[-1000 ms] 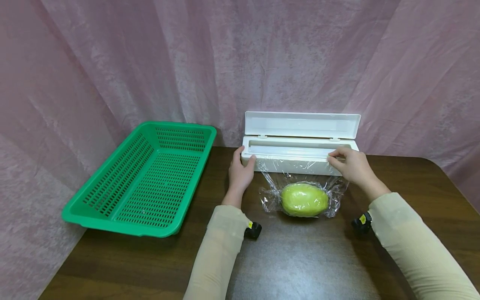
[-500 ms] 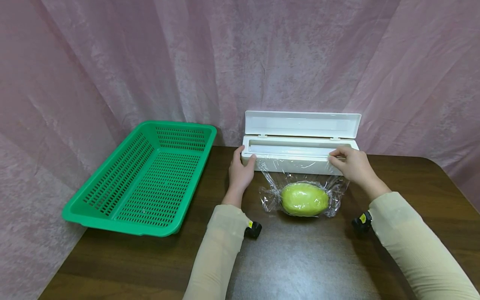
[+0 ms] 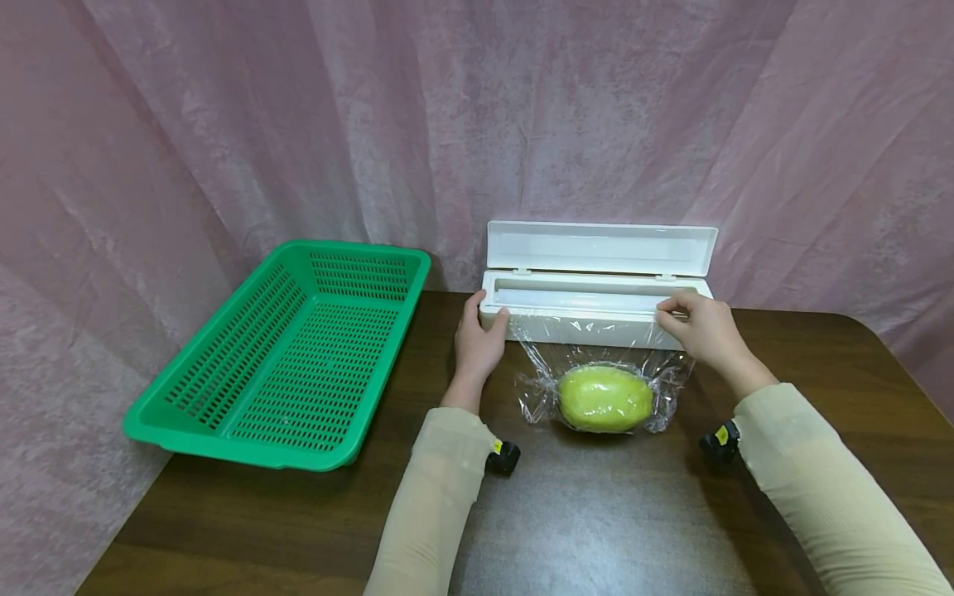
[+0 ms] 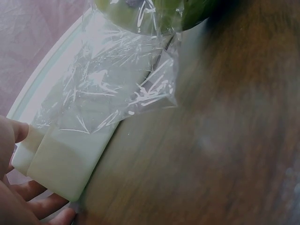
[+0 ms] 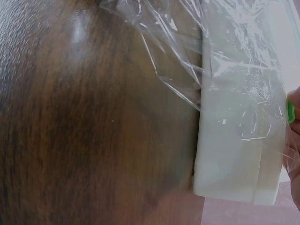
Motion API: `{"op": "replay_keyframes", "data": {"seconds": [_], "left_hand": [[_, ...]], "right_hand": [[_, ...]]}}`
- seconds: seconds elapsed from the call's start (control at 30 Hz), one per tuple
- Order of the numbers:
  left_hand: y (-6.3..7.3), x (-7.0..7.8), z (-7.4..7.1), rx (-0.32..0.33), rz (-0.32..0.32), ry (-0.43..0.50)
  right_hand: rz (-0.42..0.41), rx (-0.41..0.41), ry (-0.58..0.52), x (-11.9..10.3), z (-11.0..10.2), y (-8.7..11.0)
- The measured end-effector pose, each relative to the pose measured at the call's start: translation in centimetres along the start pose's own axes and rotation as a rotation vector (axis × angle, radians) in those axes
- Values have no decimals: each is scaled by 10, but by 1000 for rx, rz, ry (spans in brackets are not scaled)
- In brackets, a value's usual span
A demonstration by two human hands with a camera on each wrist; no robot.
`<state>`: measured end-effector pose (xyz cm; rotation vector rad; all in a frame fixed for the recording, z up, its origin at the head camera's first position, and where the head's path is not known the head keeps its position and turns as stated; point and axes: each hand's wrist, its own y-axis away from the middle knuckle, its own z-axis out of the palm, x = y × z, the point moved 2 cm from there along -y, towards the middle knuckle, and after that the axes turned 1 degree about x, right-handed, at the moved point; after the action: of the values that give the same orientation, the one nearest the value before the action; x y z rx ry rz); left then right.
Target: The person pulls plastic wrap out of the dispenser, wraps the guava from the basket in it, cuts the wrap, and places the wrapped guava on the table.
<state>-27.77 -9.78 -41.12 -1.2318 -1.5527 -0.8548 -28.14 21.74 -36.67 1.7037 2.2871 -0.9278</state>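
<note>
A white cling film dispenser (image 3: pixel 596 329) stands lid up at the back of the table. My left hand (image 3: pixel 478 343) grips its left end, thumb on the front top edge; in the left wrist view the fingers (image 4: pixel 51 205) wrap round the end. My right hand (image 3: pixel 701 329) is at the dispenser's right front edge. In the right wrist view it pinches a small green slide cutter (image 5: pixel 290 111), with most of the hand out of frame. Clear cling film (image 3: pixel 544 352) runs from the dispenser down to a yellow-green oval fruit (image 3: pixel 605 399), wrapped in film on the table.
A green plastic basket (image 3: pixel 313 372) with slotted sides stands on the left of the brown wooden table (image 3: pixel 596 530). The raised lid (image 3: pixel 599 248) is close to a pink curtain (image 3: pixel 596 108) behind the table.
My right hand has shifted very slightly to the right along the dispenser's edge. The left hand, the fruit and the basket stay where they were.
</note>
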Motion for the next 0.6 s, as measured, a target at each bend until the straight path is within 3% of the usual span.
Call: {"op": "replay_keyframes", "data": {"seconds": [0.37,0.6], "left_hand": [[-1,-2,1,-2,-5,-5],[-1,-2,1,-5,-7,-1]], "right_hand": [[23,-7,-8,-2,1,0],[48,36,-3,-3,2,0]]}}
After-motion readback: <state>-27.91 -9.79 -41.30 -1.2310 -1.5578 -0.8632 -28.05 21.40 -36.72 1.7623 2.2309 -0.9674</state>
